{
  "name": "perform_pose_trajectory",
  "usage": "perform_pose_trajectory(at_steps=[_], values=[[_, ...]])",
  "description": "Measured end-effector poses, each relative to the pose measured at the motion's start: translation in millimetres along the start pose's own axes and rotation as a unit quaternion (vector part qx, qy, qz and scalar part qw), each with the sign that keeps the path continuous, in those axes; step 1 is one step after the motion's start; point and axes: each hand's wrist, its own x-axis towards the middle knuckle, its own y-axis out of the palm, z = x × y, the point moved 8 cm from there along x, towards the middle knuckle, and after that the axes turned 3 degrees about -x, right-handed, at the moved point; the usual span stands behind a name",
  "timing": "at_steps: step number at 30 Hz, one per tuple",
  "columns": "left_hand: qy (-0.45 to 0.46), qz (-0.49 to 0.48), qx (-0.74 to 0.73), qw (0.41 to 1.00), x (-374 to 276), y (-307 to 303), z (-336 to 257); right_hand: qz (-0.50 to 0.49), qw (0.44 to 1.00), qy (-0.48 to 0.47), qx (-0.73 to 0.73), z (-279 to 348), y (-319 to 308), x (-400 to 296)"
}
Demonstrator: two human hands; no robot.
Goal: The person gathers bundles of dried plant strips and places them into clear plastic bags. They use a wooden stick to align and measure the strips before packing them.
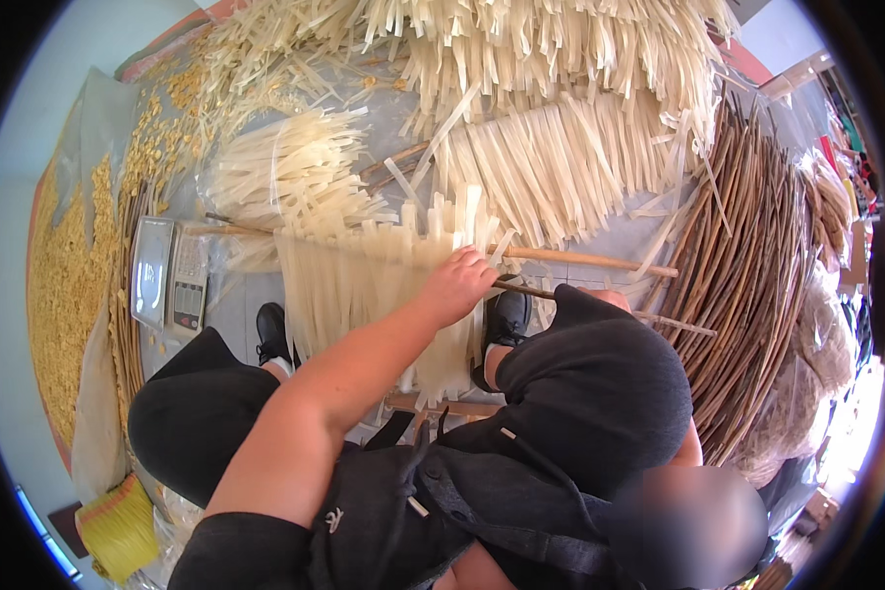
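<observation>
My left hand [461, 284] curls over a thin wooden stick [525, 289] and the tops of flat, pale, translucent strips [369, 287]. These look like dried wide noodles and hang down in a row between my feet. Part of the stick to the left is blurred. Only the top of my right hand [606, 296] shows past my right knee, with the stick passing into its place and out to the right; its fingers are hidden. Just beyond my left hand lies a thicker wooden rod [582, 258], partly under the strips.
Farther off lie a tied strip bundle [287, 162], a row of strips [531, 169] and a large heap [560, 37]. Many thin sticks [745, 280] are piled right. A scale [168, 273] and yellow flakes [74, 317] stand left, with yellow twine [118, 527] nearer.
</observation>
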Motion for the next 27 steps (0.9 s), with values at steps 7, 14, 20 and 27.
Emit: perform_pose_trajectory(at_steps=[7,14,20,27], values=[[-0.413,-0.194,-0.270,0.848,-57.4,-54.3,121.1,-0.053,0.998,0.039,0.016,-15.4,9.2,17.9],[-0.343,0.010,-0.225,0.912,-28.8,-37.5,162.3,-0.070,0.995,0.060,0.036,-30.6,20.3,29.7],[-0.424,0.034,-0.196,0.884,-20.4,-28.0,155.9,-0.076,0.993,0.079,0.044,-36.6,23.8,31.4],[-0.448,0.047,-0.271,0.851,-41.1,-8.5,171.2,-0.071,0.992,0.094,0.049,-22.1,17.1,24.5]])
